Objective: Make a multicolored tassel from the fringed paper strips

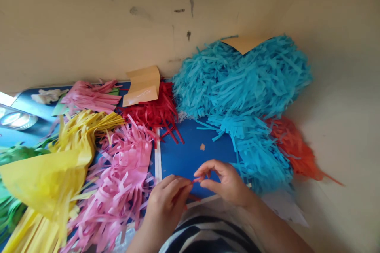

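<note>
**Both hands pinching one red strip over the blue board**

The left hand [170, 197] and the right hand [225, 182] are meeting at the near edge of the blue board [190, 154]. Each is pressing thumb and fingertips together on one end of a thin red paper strip [196, 181], which is spanning the small gap between them just above the board.

The strip looks flimsy. Pulling the hands apart or twisting too hard would probably tear it, and a loosened pinch could drop it among the loose paper.

Fringed paper is crowding the board on three sides:
- one red fringe pile [154, 112] at the far left corner
- one big turquoise fringe pile [243, 83] spilling over the far right side
- one orange fringe pile [293, 146] right of the board, partly under the turquoise
- two pink fringe piles, one [124, 174] just left of the board and one [90, 97] farther back
- one yellow fringe pile [80, 134] and some green fringe [12, 154] well to the left

Two tan folded cards are showing, one [142, 85] on the red pile and one [243, 43] on the turquoise.
</note>
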### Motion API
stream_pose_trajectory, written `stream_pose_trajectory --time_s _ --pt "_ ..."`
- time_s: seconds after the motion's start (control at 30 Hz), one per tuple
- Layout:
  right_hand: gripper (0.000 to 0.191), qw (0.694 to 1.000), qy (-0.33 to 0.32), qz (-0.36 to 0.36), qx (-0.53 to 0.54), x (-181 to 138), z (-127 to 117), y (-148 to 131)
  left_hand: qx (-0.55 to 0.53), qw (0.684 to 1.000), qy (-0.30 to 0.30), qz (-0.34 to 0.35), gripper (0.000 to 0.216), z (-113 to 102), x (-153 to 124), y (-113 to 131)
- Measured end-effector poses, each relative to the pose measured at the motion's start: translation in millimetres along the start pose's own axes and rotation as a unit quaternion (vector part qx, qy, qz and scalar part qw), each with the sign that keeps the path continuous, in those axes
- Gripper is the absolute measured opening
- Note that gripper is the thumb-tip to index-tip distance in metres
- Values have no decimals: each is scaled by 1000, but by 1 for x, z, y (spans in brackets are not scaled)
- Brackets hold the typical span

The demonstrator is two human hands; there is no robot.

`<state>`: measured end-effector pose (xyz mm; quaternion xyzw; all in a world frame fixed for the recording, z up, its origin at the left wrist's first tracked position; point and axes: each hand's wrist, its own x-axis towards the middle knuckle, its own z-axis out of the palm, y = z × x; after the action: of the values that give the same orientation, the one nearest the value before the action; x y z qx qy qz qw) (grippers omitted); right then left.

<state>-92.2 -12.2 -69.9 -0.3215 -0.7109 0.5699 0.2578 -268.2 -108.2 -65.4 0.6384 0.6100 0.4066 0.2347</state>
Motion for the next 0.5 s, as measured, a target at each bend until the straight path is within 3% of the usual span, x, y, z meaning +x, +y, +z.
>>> stream_pose_trajectory --time_s 0.07,0.17,0.3,0.5 --pt "4 1000 -3 12 -17 0 -2 0 -3 1000 -13 1 15 0 0 -2" --pt "9 998 7 -18 -63 -1 -2 1 35 999 0 1 10 1 2 -4" --pt "10 994 8 -79 -71 -4 3 0 90 994 11 63 8 2 9 -2" --pt "12 996 21 -59 -70 -10 9 1 108 992 -22 55 15 3 8 2"
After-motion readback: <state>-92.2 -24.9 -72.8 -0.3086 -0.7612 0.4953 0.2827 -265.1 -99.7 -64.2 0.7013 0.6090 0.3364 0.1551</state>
